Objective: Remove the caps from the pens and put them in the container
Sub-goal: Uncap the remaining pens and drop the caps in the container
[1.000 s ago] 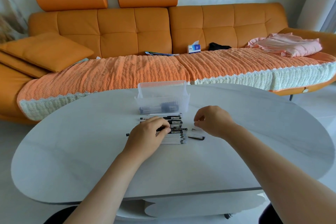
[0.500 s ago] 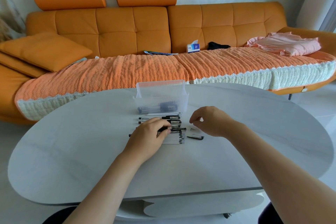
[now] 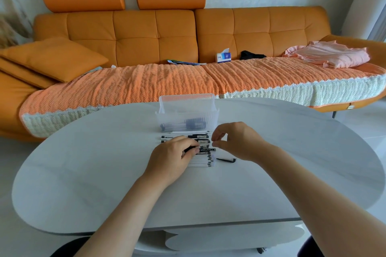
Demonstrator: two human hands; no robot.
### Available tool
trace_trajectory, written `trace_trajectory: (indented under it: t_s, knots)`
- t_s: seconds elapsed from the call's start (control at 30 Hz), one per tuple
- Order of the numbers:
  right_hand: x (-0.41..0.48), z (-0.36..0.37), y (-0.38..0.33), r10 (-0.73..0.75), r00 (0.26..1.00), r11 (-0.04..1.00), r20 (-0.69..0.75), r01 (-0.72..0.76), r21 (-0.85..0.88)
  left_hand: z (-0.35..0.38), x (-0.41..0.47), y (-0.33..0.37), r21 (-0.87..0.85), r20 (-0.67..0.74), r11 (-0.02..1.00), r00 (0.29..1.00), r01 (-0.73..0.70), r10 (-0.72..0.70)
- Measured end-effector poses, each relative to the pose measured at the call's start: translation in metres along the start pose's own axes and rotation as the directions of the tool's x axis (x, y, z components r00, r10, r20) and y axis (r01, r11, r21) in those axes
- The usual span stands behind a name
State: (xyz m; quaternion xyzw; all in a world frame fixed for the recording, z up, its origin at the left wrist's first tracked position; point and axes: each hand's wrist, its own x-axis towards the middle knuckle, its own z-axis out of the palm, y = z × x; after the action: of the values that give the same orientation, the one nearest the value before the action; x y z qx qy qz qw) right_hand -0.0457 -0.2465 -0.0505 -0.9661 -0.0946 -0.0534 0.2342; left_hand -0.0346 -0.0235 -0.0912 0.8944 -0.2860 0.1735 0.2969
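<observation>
On a white table (image 3: pixel 104 173) before an orange sofa (image 3: pixel 135 33), the far container (image 3: pixel 188 110) holds few pieces; many pens (image 3: pixel 200 161) remain rowed near it. The left hand (image 3: pixel 171 158) grips one pen (image 3: pixel 205 149); the right hand (image 3: pixel 240 142) hovers beside, fingers curled, contents unclear.

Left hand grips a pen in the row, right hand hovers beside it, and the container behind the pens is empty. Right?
Wrong on one point: the container is not empty; the head view shows dark pens lying inside it. The left hand does grip a pen, with the right hand beside it.
</observation>
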Motion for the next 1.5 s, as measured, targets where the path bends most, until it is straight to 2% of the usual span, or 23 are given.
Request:
trace_trajectory:
  t_s: [0.13, 0.27, 0.53, 0.67, 1.0, 1.17, 1.37, 1.5]
  knots:
    - [-0.002, 0.003, -0.011, -0.061, 0.998, 0.994, -0.017, 0.062, 0.085, -0.001, 0.0, 0.001, -0.035, -0.004, 0.999, 1.0, 0.006, -0.006]
    - [-0.002, 0.003, -0.016, -0.046, 0.998, 0.988, -0.049, 0.052, 0.147, 0.002, 0.001, 0.0, -0.084, 0.008, 0.996, 1.0, 0.007, -0.006]
    - [-0.004, 0.005, -0.019, -0.086, 0.996, 0.986, -0.028, 0.089, 0.141, 0.001, 0.003, -0.001, -0.101, 0.023, 0.995, 1.0, 0.001, 0.001]
    - [-0.004, 0.01, -0.021, -0.095, 0.995, 0.98, -0.021, 0.097, 0.174, 0.002, 0.002, -0.001, -0.1, 0.072, 0.995, 0.997, -0.001, 0.008]
    - [-0.003, 0.017, -0.021, -0.128, 0.99, 0.979, -0.051, 0.135, 0.15, -0.003, 0.002, 0.001, -0.197, 0.088, 0.973, 0.99, 0.122, -0.107]
    - [-0.005, 0.013, -0.021, -0.089, 0.995, 0.984, -0.032, 0.093, 0.154, -0.006, -0.001, 0.002, -0.074, 0.029, 0.994, 0.996, 0.081, -0.079]
    - [-0.009, 0.006, -0.021, -0.106, 0.991, 0.994, 0.081, 0.105, 0.01, -0.006, 0.0, 0.004, -0.042, 0.042, 0.999, 0.999, 0.031, -0.029]
    - [-0.008, 0.003, -0.02, -0.151, 0.989, 0.988, 0.01, 0.151, -0.015, -0.006, 0.001, 0.005, -0.038, 0.046, 0.998, 0.998, 0.044, -0.042]
